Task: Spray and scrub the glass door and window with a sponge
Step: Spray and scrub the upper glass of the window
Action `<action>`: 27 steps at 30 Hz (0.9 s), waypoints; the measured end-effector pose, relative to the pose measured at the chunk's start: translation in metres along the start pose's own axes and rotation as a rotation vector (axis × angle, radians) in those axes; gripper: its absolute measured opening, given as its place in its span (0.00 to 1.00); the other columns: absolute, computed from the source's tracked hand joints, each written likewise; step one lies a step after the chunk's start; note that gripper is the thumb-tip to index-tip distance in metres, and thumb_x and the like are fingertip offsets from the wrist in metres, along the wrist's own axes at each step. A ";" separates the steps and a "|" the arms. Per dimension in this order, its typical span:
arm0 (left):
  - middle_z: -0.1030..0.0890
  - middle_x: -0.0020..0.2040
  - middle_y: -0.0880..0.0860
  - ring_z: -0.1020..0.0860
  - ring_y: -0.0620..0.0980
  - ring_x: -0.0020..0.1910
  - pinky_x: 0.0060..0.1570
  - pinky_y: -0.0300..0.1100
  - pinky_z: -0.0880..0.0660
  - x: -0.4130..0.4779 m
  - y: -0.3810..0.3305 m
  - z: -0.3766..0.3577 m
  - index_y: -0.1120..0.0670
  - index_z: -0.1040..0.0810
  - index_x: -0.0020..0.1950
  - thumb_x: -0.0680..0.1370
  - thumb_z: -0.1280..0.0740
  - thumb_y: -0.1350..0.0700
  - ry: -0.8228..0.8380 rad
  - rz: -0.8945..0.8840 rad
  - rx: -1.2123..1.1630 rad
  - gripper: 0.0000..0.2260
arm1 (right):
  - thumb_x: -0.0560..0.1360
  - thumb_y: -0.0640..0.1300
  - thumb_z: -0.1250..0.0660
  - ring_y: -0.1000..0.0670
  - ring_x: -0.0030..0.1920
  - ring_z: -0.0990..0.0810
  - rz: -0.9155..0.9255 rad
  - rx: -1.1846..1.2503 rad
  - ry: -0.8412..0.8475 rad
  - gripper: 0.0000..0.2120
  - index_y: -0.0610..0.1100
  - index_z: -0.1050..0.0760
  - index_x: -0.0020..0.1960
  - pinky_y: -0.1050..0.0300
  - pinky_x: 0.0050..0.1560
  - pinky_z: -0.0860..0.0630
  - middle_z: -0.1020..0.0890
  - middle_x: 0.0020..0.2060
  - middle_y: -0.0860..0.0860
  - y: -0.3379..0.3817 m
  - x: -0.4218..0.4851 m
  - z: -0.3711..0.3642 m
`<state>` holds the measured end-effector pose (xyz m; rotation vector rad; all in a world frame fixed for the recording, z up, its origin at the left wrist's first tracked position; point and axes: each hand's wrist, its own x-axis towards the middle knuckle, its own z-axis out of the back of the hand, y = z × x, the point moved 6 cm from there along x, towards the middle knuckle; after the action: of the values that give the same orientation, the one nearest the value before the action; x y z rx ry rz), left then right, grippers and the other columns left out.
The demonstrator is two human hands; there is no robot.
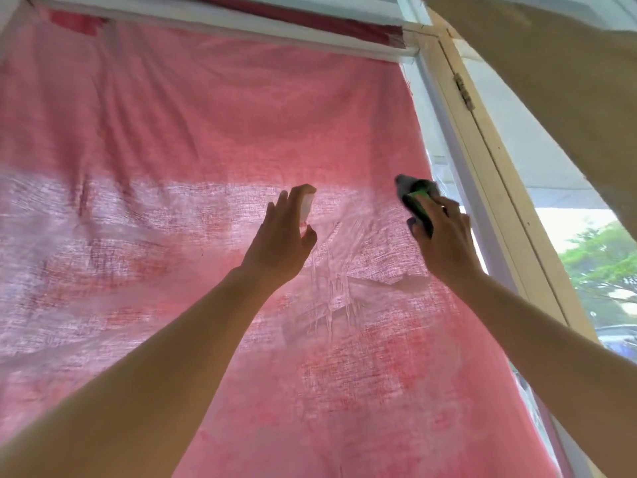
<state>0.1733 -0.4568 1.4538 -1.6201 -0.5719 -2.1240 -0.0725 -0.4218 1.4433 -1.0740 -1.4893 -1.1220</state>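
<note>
Left hand (281, 236) grips a clear spray bottle (306, 207) at the wet glass (331, 294), while right hand (444, 236) grips a sponge (417, 198) near the frame (482, 157).

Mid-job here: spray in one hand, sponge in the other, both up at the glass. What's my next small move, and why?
Probably sweep the sponge in the right hand left and down onto the wet streaks. Liquid is already running down the glass between the hands. The sponge sits off to the right of it, near the frame, and the left hand only holds the spray bottle.
</note>
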 end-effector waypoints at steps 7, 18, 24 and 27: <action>0.32 0.63 0.50 0.32 0.52 0.60 0.54 0.44 0.33 -0.014 -0.001 -0.002 0.47 0.41 0.71 0.79 0.38 0.61 -0.040 -0.025 0.005 0.23 | 0.80 0.43 0.41 0.41 0.64 0.34 -0.017 -0.024 0.052 0.20 0.52 0.34 0.71 0.54 0.56 0.38 0.36 0.72 0.48 0.009 0.061 -0.023; 0.26 0.48 0.53 0.30 0.45 0.29 0.29 0.38 0.34 -0.022 -0.015 -0.003 0.46 0.40 0.70 0.79 0.37 0.61 -0.033 0.028 0.046 0.23 | 0.77 0.41 0.36 0.41 0.62 0.33 0.402 0.126 0.163 0.21 0.49 0.31 0.69 0.46 0.59 0.27 0.34 0.69 0.47 0.089 -0.042 -0.029; 0.25 0.54 0.55 0.28 0.47 0.35 0.37 0.44 0.28 -0.039 -0.024 -0.015 0.45 0.41 0.71 0.79 0.36 0.60 0.019 0.061 0.079 0.24 | 0.73 0.38 0.33 0.42 0.59 0.32 0.337 0.081 0.169 0.25 0.47 0.31 0.69 0.48 0.56 0.28 0.32 0.68 0.45 0.019 -0.066 -0.009; 0.26 0.63 0.55 0.25 0.55 0.50 0.52 0.52 0.24 -0.051 -0.024 -0.013 0.45 0.41 0.72 0.79 0.36 0.60 0.027 0.034 0.146 0.25 | 0.75 0.39 0.35 0.40 0.63 0.34 0.277 0.070 0.136 0.24 0.47 0.32 0.70 0.44 0.61 0.30 0.34 0.69 0.44 0.004 -0.056 -0.007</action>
<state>0.1620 -0.4406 1.3998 -1.5097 -0.6688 -2.0260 -0.0588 -0.4331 1.3896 -1.0952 -1.2223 -0.9231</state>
